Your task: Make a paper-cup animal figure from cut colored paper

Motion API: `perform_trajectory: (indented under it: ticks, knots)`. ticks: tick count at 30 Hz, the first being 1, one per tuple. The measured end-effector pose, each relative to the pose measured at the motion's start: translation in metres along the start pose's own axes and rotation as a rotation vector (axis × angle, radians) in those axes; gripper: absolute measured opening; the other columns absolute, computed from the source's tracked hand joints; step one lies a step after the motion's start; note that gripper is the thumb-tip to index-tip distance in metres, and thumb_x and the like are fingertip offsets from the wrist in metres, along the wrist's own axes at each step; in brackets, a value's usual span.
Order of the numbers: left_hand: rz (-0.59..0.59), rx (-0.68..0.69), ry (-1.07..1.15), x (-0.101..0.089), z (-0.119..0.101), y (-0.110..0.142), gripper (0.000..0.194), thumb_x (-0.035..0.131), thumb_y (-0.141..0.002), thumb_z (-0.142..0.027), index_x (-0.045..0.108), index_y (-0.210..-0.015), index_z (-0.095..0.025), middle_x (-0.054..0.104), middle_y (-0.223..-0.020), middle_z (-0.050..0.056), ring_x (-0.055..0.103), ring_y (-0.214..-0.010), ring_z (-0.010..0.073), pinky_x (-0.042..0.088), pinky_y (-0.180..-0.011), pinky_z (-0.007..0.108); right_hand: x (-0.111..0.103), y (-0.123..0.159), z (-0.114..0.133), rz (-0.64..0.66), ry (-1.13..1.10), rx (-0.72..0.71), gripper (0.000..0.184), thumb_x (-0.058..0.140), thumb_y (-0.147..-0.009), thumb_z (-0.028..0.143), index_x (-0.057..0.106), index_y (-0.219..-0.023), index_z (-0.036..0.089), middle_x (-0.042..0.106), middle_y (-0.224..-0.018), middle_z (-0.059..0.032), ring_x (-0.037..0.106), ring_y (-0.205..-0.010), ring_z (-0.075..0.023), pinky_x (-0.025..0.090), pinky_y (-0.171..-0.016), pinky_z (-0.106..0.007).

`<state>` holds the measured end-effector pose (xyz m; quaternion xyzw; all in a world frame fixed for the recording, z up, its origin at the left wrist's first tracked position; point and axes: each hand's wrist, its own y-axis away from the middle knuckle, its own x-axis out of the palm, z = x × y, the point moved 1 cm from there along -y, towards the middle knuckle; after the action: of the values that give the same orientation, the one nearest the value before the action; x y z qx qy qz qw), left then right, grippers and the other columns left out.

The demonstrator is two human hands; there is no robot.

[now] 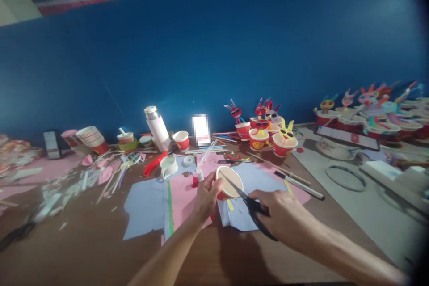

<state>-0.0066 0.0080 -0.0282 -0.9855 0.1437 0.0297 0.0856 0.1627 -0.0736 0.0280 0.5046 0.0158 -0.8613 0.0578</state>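
Note:
My left hand [207, 194] is closed around the rim of a red paper cup [231, 178], whose pale open mouth faces me. In my right hand [279, 212] are black-handled scissors [256, 209], gripped by their loops. Their blades reach across the mouth of the cup; whether the tips touch its inside I cannot tell. Beneath the cup lie pink paper [184, 199] and light blue paper [145, 205]. Just behind my left hand stands a small red bottle with a white cap [197, 178].
Behind are a white thermos [158, 128], a mug [168, 167] and a red stapler-like tool [154, 164]. Several cups with paper animal faces [284, 143] stand right of centre, more at far right. A marker [298, 185] lies nearby. Paper scraps [72, 187] and stacked cups [92, 138] occupy the left.

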Motion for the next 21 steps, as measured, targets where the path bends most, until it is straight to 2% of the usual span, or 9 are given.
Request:
perform_trajectory:
  ticks: [4,7,10,14,17,19,21]
  knots:
    - [-0.026,0.007,-0.003,-0.001,-0.002,0.001,0.025,0.046,-0.084,-0.032,0.064,-0.087,-0.015,0.055,-0.067,-0.001,0.048,-0.063,0.0126,0.038,-0.058,0.021,0.004,-0.013,-0.016,0.162,-0.567,0.182,0.019,0.055,-0.071,0.029,0.065,-0.083,0.018,0.052,-0.048,0.0046,0.041,-0.037,-0.0076,0.027,-0.037,-0.019]
    - [-0.028,0.014,-0.012,-0.001,-0.002,0.000,0.024,0.046,-0.084,-0.031,0.064,-0.086,-0.015,0.054,-0.066,-0.002,0.046,-0.061,0.0117,0.037,-0.057,0.020,0.009,-0.018,-0.023,0.223,-0.702,0.273,0.024,0.057,-0.069,0.033,0.064,-0.084,0.016,0.049,-0.046,0.0060,0.036,-0.033,-0.0055,0.026,-0.035,-0.019]
    - [-0.030,0.019,-0.024,-0.001,-0.001,-0.001,0.023,0.047,-0.084,-0.031,0.063,-0.083,-0.015,0.052,-0.066,-0.002,0.043,-0.059,0.0105,0.036,-0.056,0.020,0.009,-0.014,-0.019,0.141,-0.586,0.206,0.022,0.054,-0.070,0.029,0.065,-0.085,0.017,0.050,-0.047,0.0052,0.040,-0.037,-0.0074,0.028,-0.039,-0.019]
    - [-0.012,0.026,-0.037,0.000,0.002,-0.002,0.024,0.046,-0.085,-0.030,0.064,-0.089,-0.015,0.054,-0.069,-0.001,0.045,-0.061,0.0110,0.037,-0.058,0.020,0.005,-0.004,-0.002,-0.032,-0.021,-0.004,0.022,0.050,-0.070,0.016,0.067,-0.084,0.019,0.062,-0.058,-0.0011,0.054,-0.053,-0.0144,0.029,-0.049,-0.024]
    - [-0.009,0.036,-0.046,0.000,0.003,-0.003,0.026,0.046,-0.085,-0.031,0.064,-0.093,-0.015,0.057,-0.071,0.000,0.050,-0.065,0.0131,0.039,-0.060,0.021,0.005,-0.002,0.006,-0.041,0.265,-0.065,0.026,0.046,-0.070,0.011,0.065,-0.086,0.016,0.068,-0.066,-0.0070,0.059,-0.058,-0.0190,0.028,-0.051,-0.027]
    - [-0.015,0.043,-0.053,-0.001,0.003,-0.004,0.026,0.046,-0.085,-0.032,0.064,-0.093,-0.014,0.058,-0.070,0.001,0.051,-0.066,0.0141,0.039,-0.060,0.022,0.006,-0.003,0.005,-0.054,0.267,-0.084,0.027,0.045,-0.070,0.010,0.065,-0.088,0.016,0.067,-0.066,-0.0066,0.059,-0.058,-0.0189,0.028,-0.052,-0.027]
    - [-0.023,0.050,-0.057,-0.002,0.003,-0.004,0.026,0.046,-0.084,-0.031,0.064,-0.092,-0.014,0.059,-0.070,0.001,0.052,-0.066,0.0145,0.040,-0.060,0.022,0.007,-0.007,0.000,-0.050,0.079,-0.067,0.025,0.047,-0.071,0.014,0.066,-0.087,0.018,0.064,-0.061,-0.0025,0.055,-0.056,-0.0160,0.029,-0.051,-0.025]
